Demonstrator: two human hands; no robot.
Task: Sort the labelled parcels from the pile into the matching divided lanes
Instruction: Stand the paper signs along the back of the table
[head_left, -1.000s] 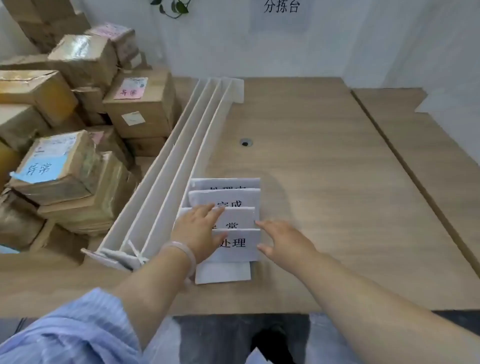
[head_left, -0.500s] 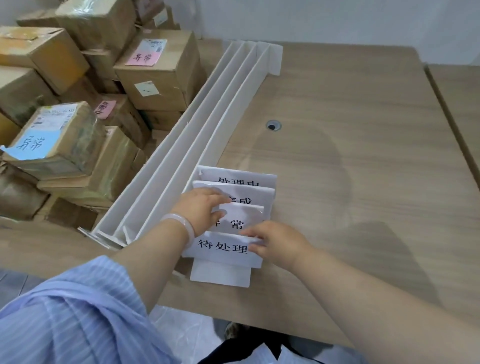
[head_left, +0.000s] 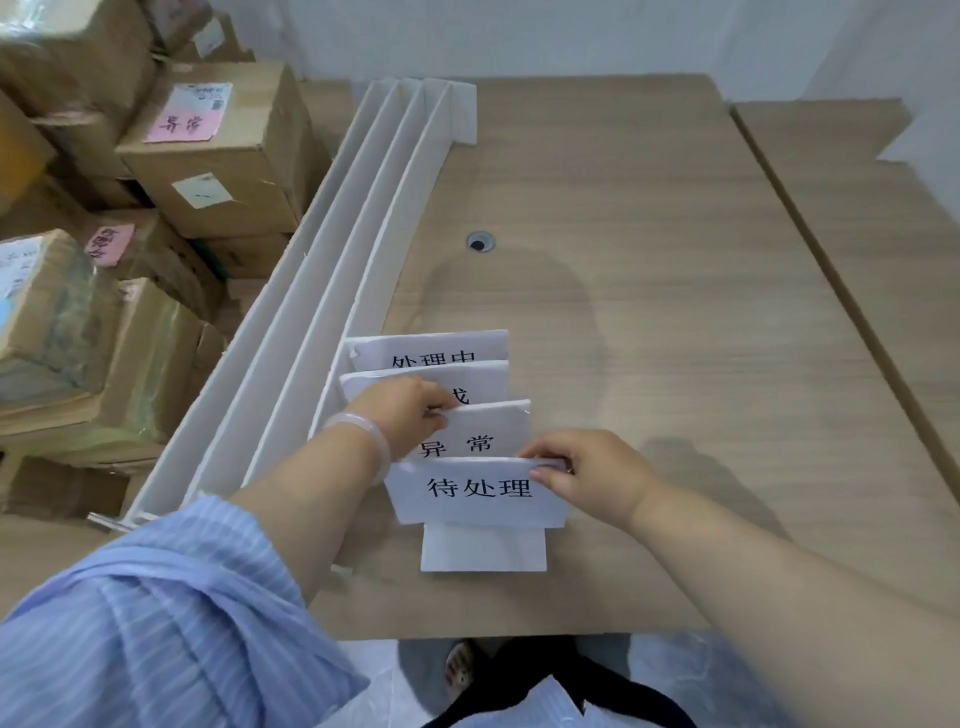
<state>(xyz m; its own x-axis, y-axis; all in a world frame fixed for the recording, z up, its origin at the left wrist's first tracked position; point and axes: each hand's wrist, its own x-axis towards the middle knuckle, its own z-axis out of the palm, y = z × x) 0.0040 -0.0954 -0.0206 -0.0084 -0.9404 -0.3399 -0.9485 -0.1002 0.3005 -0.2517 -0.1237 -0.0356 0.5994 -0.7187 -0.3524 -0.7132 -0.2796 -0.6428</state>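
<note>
Several white paper sign cards with black characters lie overlapped near the table's front edge. My left hand (head_left: 402, 415) pinches the top left corner of the third card (head_left: 485, 431). My right hand (head_left: 587, 475) pinches the upper right edge of the front card (head_left: 475, 491). Two more cards (head_left: 431, 348) lie behind them. A stack of long white divider boards (head_left: 332, 249) lies angled along the table's left side. The pile of brown cardboard parcels (head_left: 213, 156) with pink and blue labels is stacked to the left of the boards.
The wooden table (head_left: 649, 312) has a cable hole (head_left: 480, 242) near its middle. A second table (head_left: 852, 218) adjoins on the right. A white wall stands behind. A blank white sheet (head_left: 483, 548) pokes out under the front card.
The camera tilted down and closer. My right hand moved from resting beside the cards to pinching the front card's edge. My left hand curled from flat on the cards onto the third card's corner.
</note>
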